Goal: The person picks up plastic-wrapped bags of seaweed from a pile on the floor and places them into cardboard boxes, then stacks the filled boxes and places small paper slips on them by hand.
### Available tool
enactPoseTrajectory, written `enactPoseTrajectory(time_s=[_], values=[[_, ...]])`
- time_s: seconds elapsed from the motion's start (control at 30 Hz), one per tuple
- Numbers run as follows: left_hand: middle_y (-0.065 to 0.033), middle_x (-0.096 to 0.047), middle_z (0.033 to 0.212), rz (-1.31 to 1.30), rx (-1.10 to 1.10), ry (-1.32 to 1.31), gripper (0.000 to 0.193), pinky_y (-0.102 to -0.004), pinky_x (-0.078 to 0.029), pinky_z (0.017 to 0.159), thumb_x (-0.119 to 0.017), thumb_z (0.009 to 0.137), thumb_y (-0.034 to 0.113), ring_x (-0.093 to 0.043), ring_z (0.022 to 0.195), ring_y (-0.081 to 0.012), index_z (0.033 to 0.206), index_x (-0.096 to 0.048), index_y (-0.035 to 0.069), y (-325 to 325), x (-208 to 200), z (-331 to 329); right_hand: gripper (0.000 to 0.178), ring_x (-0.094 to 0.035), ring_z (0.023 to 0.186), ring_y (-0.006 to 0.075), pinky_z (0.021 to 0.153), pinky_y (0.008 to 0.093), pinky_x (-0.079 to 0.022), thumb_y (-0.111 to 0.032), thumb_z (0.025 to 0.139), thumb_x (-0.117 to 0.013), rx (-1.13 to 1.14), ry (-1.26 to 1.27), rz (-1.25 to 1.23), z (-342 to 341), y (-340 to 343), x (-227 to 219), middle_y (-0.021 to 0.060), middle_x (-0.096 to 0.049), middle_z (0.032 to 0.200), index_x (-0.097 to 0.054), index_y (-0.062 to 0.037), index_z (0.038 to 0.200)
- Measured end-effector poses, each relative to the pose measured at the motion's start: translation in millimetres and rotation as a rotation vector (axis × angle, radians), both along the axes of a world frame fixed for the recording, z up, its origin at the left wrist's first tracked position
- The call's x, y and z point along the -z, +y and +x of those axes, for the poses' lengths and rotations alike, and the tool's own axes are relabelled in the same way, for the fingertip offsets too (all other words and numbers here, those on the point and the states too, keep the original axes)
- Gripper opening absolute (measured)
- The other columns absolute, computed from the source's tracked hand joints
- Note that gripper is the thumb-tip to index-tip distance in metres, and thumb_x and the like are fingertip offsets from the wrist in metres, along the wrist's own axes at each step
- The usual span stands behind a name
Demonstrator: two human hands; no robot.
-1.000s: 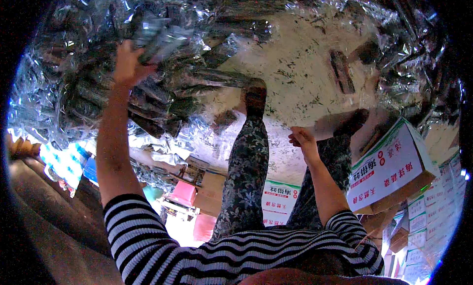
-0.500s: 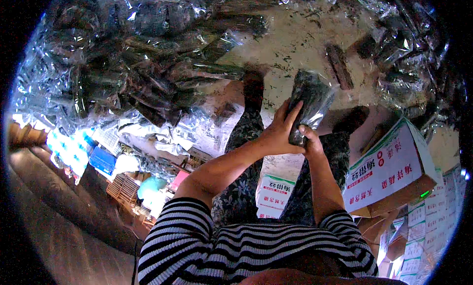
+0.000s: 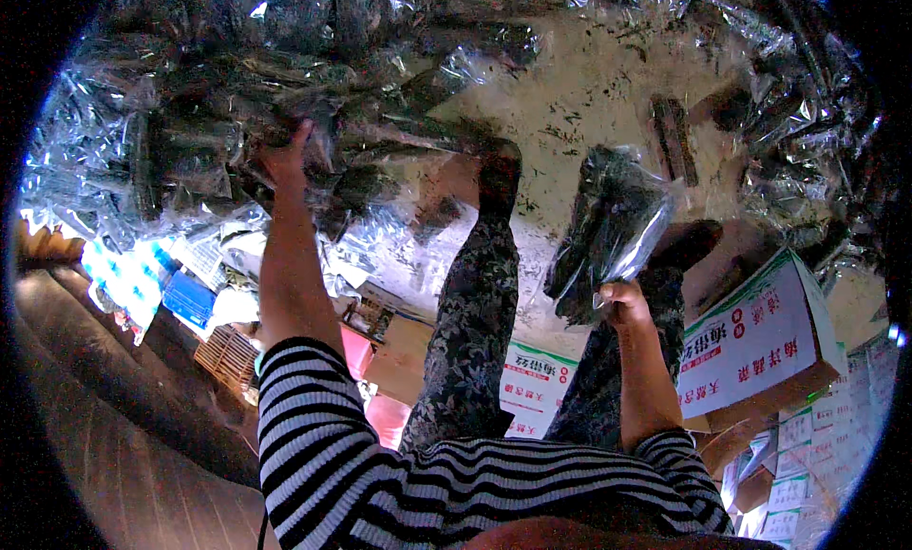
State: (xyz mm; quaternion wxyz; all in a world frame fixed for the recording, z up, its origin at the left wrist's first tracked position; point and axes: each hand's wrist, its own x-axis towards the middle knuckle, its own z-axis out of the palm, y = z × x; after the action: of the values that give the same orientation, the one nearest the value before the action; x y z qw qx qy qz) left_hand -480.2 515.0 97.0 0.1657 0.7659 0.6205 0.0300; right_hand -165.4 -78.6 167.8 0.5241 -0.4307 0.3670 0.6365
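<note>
My right hand is closed on the bottom corner of a clear plastic bag holding dark, dried, stringy bundles. The bag hangs tilted between my knees. My left hand reaches far out to the left, among a heap of similar dark bagged packets. Its thumb shows against a packet there; the other fingers are dim and blurred, so I cannot make out whether they grip it.
A white carton with red print and a green edge stands by my right knee. Another carton lies between my legs. A loose dark bundle sits on the scrap-strewn floor. More packets pile up at the right.
My left hand has let go of the bag and swung left to the heap. The right hand keeps the bag, now by its corner, slightly lower and turned.
</note>
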Motion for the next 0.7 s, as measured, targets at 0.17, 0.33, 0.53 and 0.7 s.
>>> enactPoseTrajectory(time_s=[0.17,0.33,0.53,0.7], values=[[-0.0160,-0.060,0.115,-0.410,-0.210,-0.220,0.073,-0.0378,-0.046,0.088,-0.084,0.064,0.031,-0.058,0.101,-0.0283,0.120,-0.053,-0.004,-153,33,58,0.050,-0.057,0.064,0.0164,0.059,0.0307,-0.048,-0.010,0.054,-0.071,-0.043,-0.010,0.112,-4,-1,17,0.0036,-0.060,0.075,-0.058,-0.0016,0.102],[-0.0090,-0.063,0.104,-1.198,0.091,-0.292,0.045,-0.0346,-0.048,0.082,-0.071,0.074,0.017,-0.059,0.094,-0.0204,0.114,-0.056,0.002,-332,-51,159,0.059,-0.060,0.072,0.0208,0.064,0.0359,-0.049,-0.016,0.050,-0.074,-0.059,0.041,0.154,-7,-13,28,0.0067,-0.063,0.082,-0.057,-0.0009,0.105],[-0.0208,-0.051,0.127,-1.488,0.505,-0.196,0.080,-0.0396,-0.036,0.102,-0.079,0.069,0.021,-0.046,0.122,-0.0304,0.134,-0.036,0.003,-352,-76,169,0.084,-0.060,0.094,0.0252,0.083,0.0374,-0.048,-0.022,0.049,-0.075,0.067,-0.052,0.184,12,34,-15,0.0087,-0.062,0.102,-0.046,-0.0011,0.125],[-0.0169,-0.057,0.114,-0.007,0.423,0.142,0.058,-0.0433,-0.045,0.085,-0.075,0.072,0.024,-0.058,0.094,-0.0326,0.117,-0.049,-0.001,-177,3,67,0.079,-0.060,0.097,0.0247,0.086,0.0375,-0.048,-0.020,0.051,-0.074,0.024,-0.067,0.091,6,-18,15,0.0092,-0.062,0.105,-0.048,-0.0010,0.123]])
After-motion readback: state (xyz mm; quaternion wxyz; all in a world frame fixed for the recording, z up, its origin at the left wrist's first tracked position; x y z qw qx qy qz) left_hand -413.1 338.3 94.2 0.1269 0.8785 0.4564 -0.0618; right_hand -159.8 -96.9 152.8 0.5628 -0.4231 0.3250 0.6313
